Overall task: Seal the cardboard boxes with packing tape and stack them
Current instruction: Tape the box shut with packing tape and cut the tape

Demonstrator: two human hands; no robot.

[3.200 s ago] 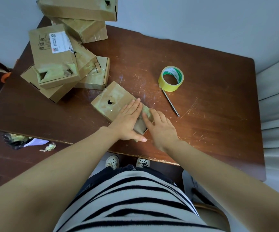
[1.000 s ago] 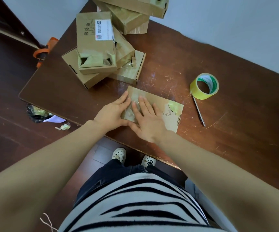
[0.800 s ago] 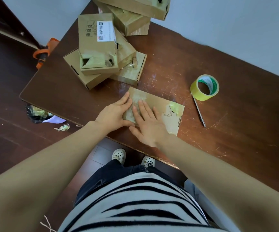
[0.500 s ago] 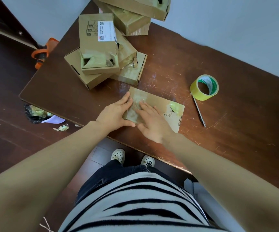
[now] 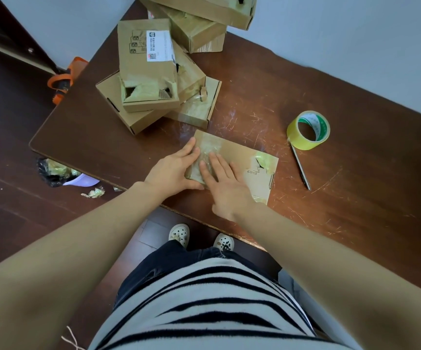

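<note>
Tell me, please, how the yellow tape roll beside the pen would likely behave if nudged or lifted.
The tape roll seems to lie flat, hole upward, so a nudge would probably slide it, not roll it. Its open core suggests it is light and easy to hook.

matt cardboard box (image 5: pixel 239 160) (glossy taped end), scratched glossy wooden table (image 5: pixel 356 198)

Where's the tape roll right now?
Head view, right side of the table: the yellow tape roll lies hole-up at the far end of the pen, right of the flat box.
</note>
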